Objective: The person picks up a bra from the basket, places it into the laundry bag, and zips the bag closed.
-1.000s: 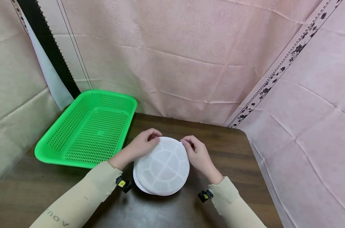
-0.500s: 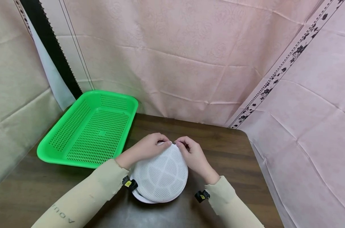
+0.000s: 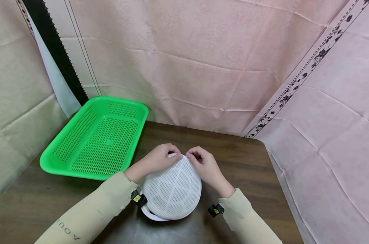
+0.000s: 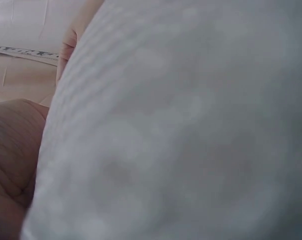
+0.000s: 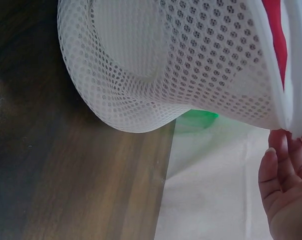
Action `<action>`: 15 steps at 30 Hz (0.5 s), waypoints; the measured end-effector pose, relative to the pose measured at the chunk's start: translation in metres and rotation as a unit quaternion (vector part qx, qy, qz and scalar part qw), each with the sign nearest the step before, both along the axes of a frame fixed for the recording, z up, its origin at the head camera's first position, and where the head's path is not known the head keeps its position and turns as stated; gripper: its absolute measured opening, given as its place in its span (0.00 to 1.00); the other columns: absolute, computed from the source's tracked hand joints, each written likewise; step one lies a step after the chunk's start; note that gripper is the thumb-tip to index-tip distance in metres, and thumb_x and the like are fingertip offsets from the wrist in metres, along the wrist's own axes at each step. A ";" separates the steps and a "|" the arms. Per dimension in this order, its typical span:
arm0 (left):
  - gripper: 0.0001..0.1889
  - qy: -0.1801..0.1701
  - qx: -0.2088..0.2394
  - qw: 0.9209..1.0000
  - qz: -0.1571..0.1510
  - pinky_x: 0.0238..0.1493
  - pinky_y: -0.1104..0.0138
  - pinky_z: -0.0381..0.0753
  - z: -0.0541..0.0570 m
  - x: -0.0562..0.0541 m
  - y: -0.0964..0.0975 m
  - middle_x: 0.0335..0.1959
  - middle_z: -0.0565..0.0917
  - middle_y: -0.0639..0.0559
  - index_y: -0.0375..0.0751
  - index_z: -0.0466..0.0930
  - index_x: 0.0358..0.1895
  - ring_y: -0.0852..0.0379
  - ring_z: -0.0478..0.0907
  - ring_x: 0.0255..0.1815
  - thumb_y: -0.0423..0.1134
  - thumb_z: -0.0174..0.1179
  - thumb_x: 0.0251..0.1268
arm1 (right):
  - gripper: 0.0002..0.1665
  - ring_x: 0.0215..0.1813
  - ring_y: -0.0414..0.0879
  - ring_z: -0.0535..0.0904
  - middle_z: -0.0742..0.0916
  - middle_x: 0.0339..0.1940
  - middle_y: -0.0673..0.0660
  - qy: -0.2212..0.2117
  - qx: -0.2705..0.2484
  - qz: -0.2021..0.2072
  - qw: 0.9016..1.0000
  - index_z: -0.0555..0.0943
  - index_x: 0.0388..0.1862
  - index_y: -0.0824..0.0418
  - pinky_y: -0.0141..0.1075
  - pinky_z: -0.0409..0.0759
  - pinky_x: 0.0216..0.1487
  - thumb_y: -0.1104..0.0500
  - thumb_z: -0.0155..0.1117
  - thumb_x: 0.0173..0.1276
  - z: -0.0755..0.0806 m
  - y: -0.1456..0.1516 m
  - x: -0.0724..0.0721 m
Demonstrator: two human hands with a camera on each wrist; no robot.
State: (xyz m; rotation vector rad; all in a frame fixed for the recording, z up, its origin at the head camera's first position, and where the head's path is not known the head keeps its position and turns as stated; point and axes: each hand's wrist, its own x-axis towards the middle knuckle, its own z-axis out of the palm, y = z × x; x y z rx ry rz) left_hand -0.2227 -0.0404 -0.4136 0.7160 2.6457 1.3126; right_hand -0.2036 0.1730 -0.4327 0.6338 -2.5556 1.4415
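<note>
A round white mesh laundry bag is held up over the table, its far edge between both hands. My left hand pinches the upper left of that edge. Close beside it, the right hand pinches the edge with thumb and fingers. In the right wrist view, those fingertips sit at the end of the bag's white edging, and a strip of red fabric shows in the gap along it. White mesh fills most of the left wrist view, blurred, with the left hand at its side.
A green perforated plastic basket stands on the left of the brown wooden table, close to the left forearm. Pale pink cloth hangs behind the table and along both sides.
Both hands have drawn closer together along the bag's far edge. That edge has come slightly nearer the person, and the bag has tilted, its near side lower in view.
</note>
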 end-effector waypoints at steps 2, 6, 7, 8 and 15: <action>0.06 0.002 0.003 1.000 0.002 0.46 0.62 0.76 -0.001 0.000 0.000 0.34 0.81 0.60 0.50 0.85 0.37 0.60 0.77 0.37 0.45 0.62 0.66 | 0.03 0.31 0.43 0.76 0.82 0.32 0.48 -0.001 -0.005 0.000 1.000 0.81 0.41 0.51 0.35 0.77 0.31 0.54 0.62 0.70 0.000 0.000 0.000; 0.05 0.007 0.006 1.000 0.003 0.46 0.63 0.76 -0.004 -0.001 -0.001 0.35 0.81 0.61 0.51 0.84 0.37 0.60 0.77 0.38 0.45 0.62 0.66 | 0.04 0.31 0.45 0.75 0.81 0.32 0.48 -0.010 -0.016 0.001 1.000 0.81 0.41 0.51 0.35 0.77 0.31 0.54 0.63 0.70 0.001 -0.001 0.001; 0.05 0.008 0.007 1.000 0.004 0.45 0.63 0.76 -0.004 -0.001 -0.001 0.35 0.81 0.61 0.51 0.84 0.37 0.60 0.77 0.37 0.45 0.62 0.66 | 0.04 0.31 0.45 0.75 0.81 0.32 0.49 -0.012 -0.019 0.000 1.000 0.81 0.41 0.51 0.35 0.77 0.31 0.54 0.63 0.70 0.001 -0.001 0.001; 0.05 0.008 0.008 1.000 0.004 0.45 0.63 0.76 -0.004 -0.001 -0.001 0.35 0.81 0.61 0.51 0.84 0.37 0.60 0.77 0.37 0.45 0.62 0.66 | 0.04 0.32 0.45 0.75 0.81 0.32 0.49 -0.013 -0.022 -0.001 1.000 0.81 0.41 0.50 0.35 0.77 0.31 0.54 0.63 0.70 0.001 -0.001 0.001; 0.05 0.017 0.021 1.000 0.001 0.45 0.63 0.75 -0.006 -0.001 -0.004 0.35 0.81 0.60 0.50 0.84 0.37 0.59 0.76 0.37 0.45 0.62 0.67 | 0.04 0.33 0.45 0.75 0.81 0.33 0.49 0.000 -0.024 -0.004 1.000 0.81 0.41 0.52 0.36 0.77 0.32 0.54 0.62 0.70 0.000 -0.002 0.002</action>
